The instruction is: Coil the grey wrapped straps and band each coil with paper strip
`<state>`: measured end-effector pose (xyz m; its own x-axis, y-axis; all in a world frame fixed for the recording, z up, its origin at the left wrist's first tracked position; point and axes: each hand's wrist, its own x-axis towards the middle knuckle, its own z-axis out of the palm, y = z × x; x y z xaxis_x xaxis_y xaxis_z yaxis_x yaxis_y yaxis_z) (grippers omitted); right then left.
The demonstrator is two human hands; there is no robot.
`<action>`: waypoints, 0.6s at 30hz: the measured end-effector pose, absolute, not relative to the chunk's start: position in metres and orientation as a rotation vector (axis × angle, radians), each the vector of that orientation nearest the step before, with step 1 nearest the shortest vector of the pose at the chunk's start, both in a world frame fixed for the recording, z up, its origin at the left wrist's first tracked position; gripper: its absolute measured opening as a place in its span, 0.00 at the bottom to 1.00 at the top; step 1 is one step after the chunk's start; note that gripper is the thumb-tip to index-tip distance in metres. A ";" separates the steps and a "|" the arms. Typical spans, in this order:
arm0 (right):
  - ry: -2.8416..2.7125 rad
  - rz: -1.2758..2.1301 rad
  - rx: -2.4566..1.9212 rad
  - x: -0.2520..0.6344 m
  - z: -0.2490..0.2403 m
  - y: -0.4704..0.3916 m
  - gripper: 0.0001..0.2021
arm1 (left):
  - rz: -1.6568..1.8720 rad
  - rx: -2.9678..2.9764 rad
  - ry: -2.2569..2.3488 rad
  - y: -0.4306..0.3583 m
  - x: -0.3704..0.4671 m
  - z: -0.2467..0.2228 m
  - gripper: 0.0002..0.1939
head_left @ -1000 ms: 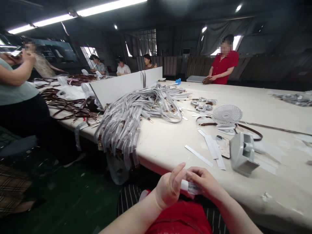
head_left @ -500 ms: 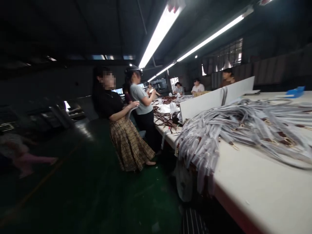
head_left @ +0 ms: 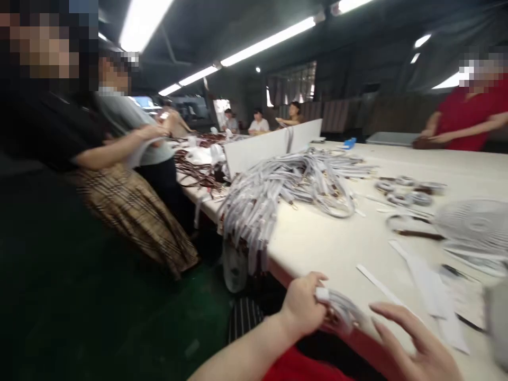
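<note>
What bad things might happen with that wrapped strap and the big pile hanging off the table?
The left hand alone grips the wrapped strap; the right hand is open beside it, so the strap might slip. The pile of wrapped straps droops over the table edge, so some could slide to the floor. The picture is blurred, so the person may not be looking steadily at the hands.

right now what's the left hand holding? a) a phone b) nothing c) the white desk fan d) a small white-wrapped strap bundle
d: the left hand is closed around a small white-wrapped strap bundle at the edge of the table, while the right hand is open beside it, holding nothing.
</note>
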<state>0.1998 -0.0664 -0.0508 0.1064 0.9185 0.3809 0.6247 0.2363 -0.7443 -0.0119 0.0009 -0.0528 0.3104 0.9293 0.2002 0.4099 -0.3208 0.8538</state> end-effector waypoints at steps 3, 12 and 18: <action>-1.565 0.499 -1.590 0.203 -0.037 -0.074 0.19 | 0.854 1.670 1.132 0.007 -0.008 -0.058 0.23; -1.099 1.714 -1.327 0.180 -0.057 -0.055 0.40 | 0.681 1.408 1.105 0.006 0.004 -0.061 0.16; -1.225 1.636 -1.386 0.172 -0.057 -0.058 0.28 | 0.588 1.411 1.142 0.013 0.000 -0.077 0.08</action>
